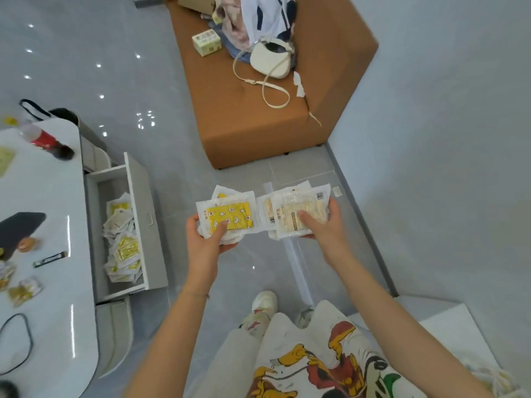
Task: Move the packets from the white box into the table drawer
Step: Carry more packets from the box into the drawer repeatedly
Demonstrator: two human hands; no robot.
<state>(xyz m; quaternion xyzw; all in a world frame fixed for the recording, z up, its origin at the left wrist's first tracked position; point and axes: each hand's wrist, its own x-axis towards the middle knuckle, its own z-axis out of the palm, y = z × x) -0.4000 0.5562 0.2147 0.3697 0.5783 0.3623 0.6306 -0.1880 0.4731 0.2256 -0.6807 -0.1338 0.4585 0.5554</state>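
Note:
My left hand (205, 239) grips a small stack of packets (230, 208); the top one has a yellow panel with stars and moons. My right hand (327, 225) grips another stack of pale packets (298, 205), thumb pressed on top. Both stacks are held side by side over the grey floor in front of me. To the left, the white table's drawer (140, 196) stands pulled open, with several white-and-yellow packets (122, 239) heaped inside. A white box corner (457, 337) shows at the lower right, beside my right arm.
The white table (51, 214) on the left carries a cola bottle (47, 140), a dark object, a black cable loop and a few loose packets. An orange sofa (258, 119) with a white handbag and clothes stands ahead. A wall runs along the right.

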